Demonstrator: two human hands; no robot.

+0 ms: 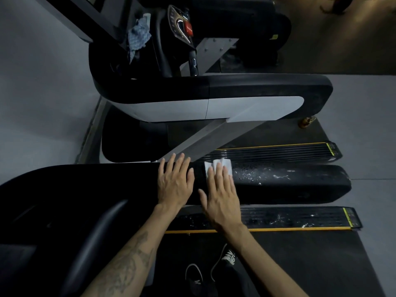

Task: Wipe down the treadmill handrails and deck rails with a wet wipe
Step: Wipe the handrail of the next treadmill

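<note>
A black padded handrail [289, 185] runs left to right across the lower middle, with white specks and streaks on its right half. My left hand [174, 181] lies flat on the rail, fingers spread, holding nothing. Just to its right, my right hand [220, 196] presses a white wet wipe [218, 166] flat against the rail's top; the wipe shows beyond the fingertips. A ribbed black deck rail [300, 218] with a yellow edge lies below the handrail, also speckled white. A second deck rail [278, 152] lies beyond it.
A neighbouring treadmill's black and white handrail [246, 97] crosses the upper middle. A blue cloth [138, 37] hangs by its console, near a red stop button [188, 28]. Grey wall stands at left. My black shoes [195, 277] stand on the belt [310, 264].
</note>
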